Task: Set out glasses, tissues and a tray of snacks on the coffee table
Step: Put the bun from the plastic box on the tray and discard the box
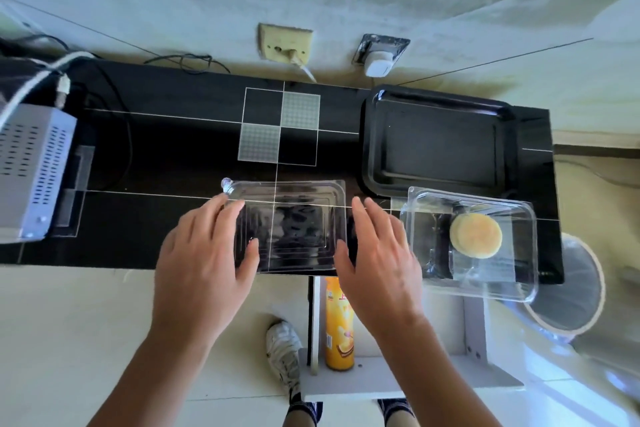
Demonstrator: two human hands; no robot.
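Observation:
A clear plastic container point(294, 225) lies flat on the black table point(166, 149), near its front edge. My left hand point(204, 246) is at the container's left side, fingers spread and thumb resting on its top. At its right side is my right hand point(377, 253), also spread, thumb against the edge. Neither hand is wrapped around it. To the right, a second clear container point(519, 274) holds one round yellow biscuit point(476, 235) and juts over the table's front edge. A black tray point(440, 139) lies bare at the back right.
A silver vented box point(31, 166) with cables sits at the table's left end. Wall sockets point(285, 43) with plugs are behind the table. Below the front edge, a yellow snack can point(339, 322) stands on a white shelf point(408, 381). A round fan point(571, 288) is at the right.

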